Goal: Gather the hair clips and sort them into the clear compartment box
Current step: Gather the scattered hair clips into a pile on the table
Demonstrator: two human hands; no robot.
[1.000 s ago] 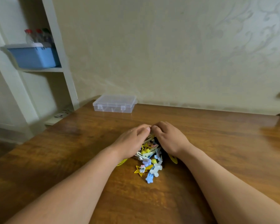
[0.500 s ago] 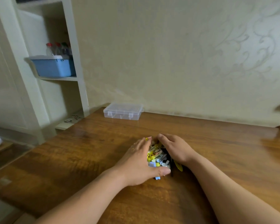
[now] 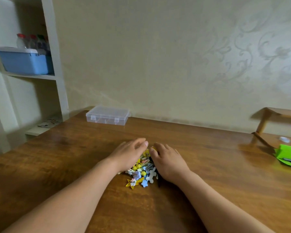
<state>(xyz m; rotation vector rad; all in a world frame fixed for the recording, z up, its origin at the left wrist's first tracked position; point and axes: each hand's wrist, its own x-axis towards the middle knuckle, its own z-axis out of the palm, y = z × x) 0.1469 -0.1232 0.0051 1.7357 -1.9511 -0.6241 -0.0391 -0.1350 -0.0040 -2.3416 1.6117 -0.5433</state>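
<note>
Nearest to me, both forearms run out over the desk (image 3: 217,174). Between them is the heap of hair clips (image 3: 142,173): yellow stars, pale blue and lilac shapes, a white one and a few dark pieces, all tangled together. My left hand (image 3: 128,156) curves against the heap's left side, fingers relaxed and arched over the top. My right hand (image 3: 168,161) lies against the right side with fingers loosely spread. Neither grip is closed on a clip; both are open, cupping and pressing the pile inward. A star and a blue clip sit loose at the near edge, outside my palms. I judge the gathering nearly done and the sorting not begun. The clear compartment box (image 3: 107,116) sits well apart at the far left of the desk by the wall, lid apparently down with latches facing me, and no clips show inside. Left to do: bring box and pile together, open it, sort the clips. Nothing lies between the pile and the box. Far right: a green packet (image 3: 286,154) and a wooden stand (image 3: 274,113). Beyond the desk's left corner, a shelf holds a blue bin (image 3: 22,63) with bottles (image 3: 32,42) behind it.
</note>
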